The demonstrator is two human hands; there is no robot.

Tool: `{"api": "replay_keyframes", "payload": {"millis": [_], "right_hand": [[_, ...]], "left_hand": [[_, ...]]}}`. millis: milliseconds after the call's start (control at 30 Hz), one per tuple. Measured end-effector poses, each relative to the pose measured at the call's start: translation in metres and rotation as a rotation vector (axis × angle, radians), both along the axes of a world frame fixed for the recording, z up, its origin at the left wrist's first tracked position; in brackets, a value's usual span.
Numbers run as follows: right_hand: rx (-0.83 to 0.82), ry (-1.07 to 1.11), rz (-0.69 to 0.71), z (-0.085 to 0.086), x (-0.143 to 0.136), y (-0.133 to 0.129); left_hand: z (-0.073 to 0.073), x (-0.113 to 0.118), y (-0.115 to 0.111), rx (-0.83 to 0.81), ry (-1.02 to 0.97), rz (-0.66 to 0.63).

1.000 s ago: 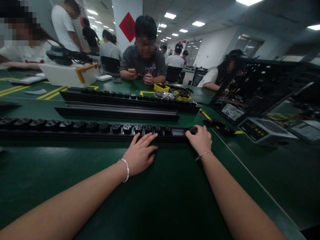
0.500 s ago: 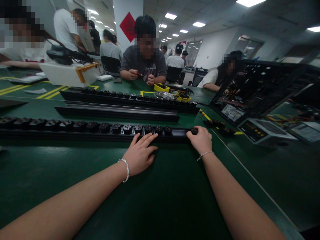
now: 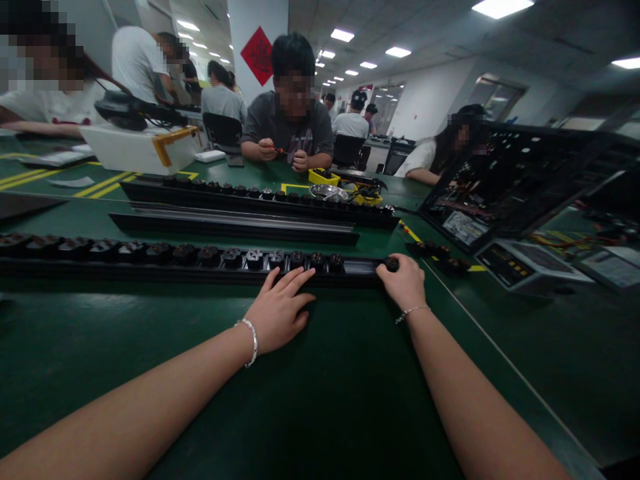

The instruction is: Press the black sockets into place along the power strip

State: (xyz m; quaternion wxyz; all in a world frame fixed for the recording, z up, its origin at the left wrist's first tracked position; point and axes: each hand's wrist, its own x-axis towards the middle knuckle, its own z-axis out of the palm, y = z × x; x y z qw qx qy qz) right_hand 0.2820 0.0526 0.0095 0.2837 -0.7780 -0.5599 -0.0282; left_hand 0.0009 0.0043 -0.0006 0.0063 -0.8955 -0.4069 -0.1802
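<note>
A long black channel (image 3: pixel 150 269) lies across the green table, holding a row of small black socket modules (image 3: pixel 232 257). At its right end, my right hand (image 3: pixel 406 285) pinches a loose black socket module (image 3: pixel 393 264) between thumb and fingers, partly hidden by them. A bare stretch of channel (image 3: pixel 361 267) separates this module from the row. My left hand (image 3: pixel 283 308) rests with spread fingers on the near edge of the channel, fingertips beside the modules, gripping nothing.
Behind lie another bare black channel (image 3: pixel 235 223) and one filled with modules (image 3: pixel 260 195). Several loose dark modules (image 3: pixel 440 255) sit right of my right hand. An open computer case (image 3: pixel 515 180) and a power supply (image 3: pixel 533 263) stand further right. Across the table, a person (image 3: pixel 287 127) holds a screwdriver.
My right hand has shifted slightly right along the channel with the socket module in its fingers. My left hand has stayed in place.
</note>
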Motion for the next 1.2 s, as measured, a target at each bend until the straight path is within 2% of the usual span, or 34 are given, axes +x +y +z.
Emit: {"api": "replay_keyframes", "payload": {"millis": [567, 1200], "right_hand": [[0.012, 0.024, 0.023, 0.0029, 0.0029, -0.0019], [-0.004, 0.089, -0.034, 0.0047, 0.0092, -0.0028]], "left_hand": [[0.0003, 0.0003, -0.0001, 0.004, 0.001, 0.005], [0.0007, -0.0005, -0.0003, 0.003, 0.006, -0.001]]}}
